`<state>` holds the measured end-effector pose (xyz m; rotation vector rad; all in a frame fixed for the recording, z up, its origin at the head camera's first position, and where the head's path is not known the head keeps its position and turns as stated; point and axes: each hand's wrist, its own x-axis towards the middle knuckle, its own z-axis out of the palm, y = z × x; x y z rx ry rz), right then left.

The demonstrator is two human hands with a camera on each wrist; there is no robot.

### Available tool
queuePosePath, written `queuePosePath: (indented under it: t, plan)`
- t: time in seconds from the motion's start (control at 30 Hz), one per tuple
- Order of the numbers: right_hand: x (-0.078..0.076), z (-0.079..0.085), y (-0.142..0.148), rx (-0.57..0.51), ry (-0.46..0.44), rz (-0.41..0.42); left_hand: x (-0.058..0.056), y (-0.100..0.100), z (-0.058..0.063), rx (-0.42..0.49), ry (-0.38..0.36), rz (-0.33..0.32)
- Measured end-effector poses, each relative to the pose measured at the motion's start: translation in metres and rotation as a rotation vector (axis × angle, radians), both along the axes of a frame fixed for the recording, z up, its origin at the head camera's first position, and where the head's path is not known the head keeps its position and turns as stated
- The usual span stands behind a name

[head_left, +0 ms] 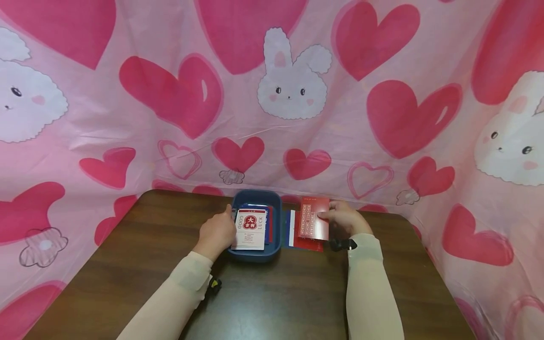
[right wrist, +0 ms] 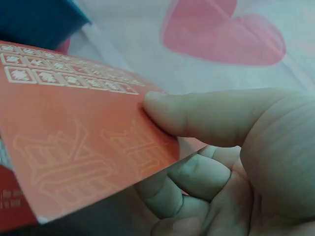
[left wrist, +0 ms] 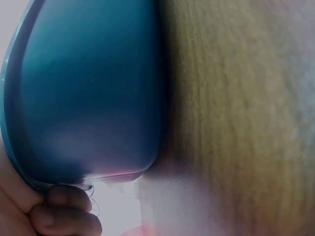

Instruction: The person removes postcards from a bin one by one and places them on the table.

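Observation:
My left hand (head_left: 217, 234) grips the left rim of a blue plastic bin (head_left: 278, 231); in the left wrist view its curled fingers (left wrist: 66, 209) sit at the edge of the bin's wall (left wrist: 93, 88). Inside the bin lies a white card (head_left: 250, 231) printed "GOOD LUCK" with a red emblem, over blue and red cards. To the right of the bin my right hand (head_left: 347, 218) pinches a red card (head_left: 314, 218) with rows of small boxed characters, thumb on top. That card (right wrist: 74, 110) is tilted above other cards.
Under the held card a red card (head_left: 312, 244) and a blue-and-white card (head_left: 291, 231) lie on the brown wooden table (head_left: 263, 302). A pink cloth (head_left: 250, 127) with hearts and rabbits hangs behind and at both sides, close to the table's back edge.

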<state>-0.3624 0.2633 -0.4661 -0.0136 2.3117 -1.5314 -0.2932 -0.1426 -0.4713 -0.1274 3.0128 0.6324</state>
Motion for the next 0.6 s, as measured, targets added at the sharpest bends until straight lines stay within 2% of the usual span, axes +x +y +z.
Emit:
queuePosePath:
  t: [0.17,0.47,0.6]
  plan:
    - [0.003,-0.006,0.004,0.049,-0.056,0.000,0.000,0.000,0.000,0.004,-0.007,0.001]
    - [0.002,-0.012,0.003,0.096,-0.056,0.046,-0.003,0.001,-0.002,-0.008,-0.015,-0.005]
    - [0.004,-0.011,0.000,0.183,-0.046,0.026,-0.003,0.001,-0.003,-0.004,-0.014,-0.001]
